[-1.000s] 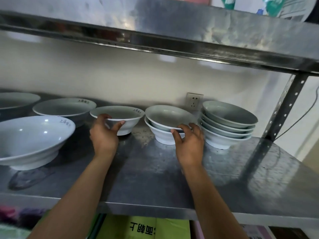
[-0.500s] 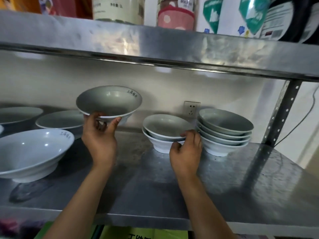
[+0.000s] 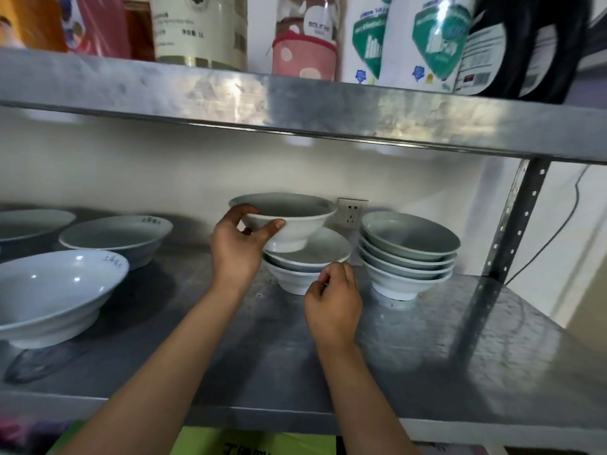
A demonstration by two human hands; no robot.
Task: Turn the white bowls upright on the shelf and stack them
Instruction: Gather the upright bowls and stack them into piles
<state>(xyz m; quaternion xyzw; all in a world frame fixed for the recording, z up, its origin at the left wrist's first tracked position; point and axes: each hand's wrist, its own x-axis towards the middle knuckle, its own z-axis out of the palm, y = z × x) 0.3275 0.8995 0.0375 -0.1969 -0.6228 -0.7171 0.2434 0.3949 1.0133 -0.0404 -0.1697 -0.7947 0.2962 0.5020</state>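
— Left of the grip?
— Wide, glossy white shallow bowls [image 3: 115,234] on scuffed steel shelf [image 3: 427,349].
— Grip itself?
— Left hand [image 3: 238,244] pinching upright white bowl [image 3: 289,221] by rim, just above two-bowl stack [image 3: 305,264].
— Right of it?
— Right hand [image 3: 333,300] curled, fingertips hidden; five-bowl stack [image 3: 407,254].

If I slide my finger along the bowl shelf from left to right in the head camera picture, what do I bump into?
Big near bowl → bowl behind it with writing on its rim → left hand holding a lifted bowl above the short stack → right hand → tall stack of bowls → shelf post.
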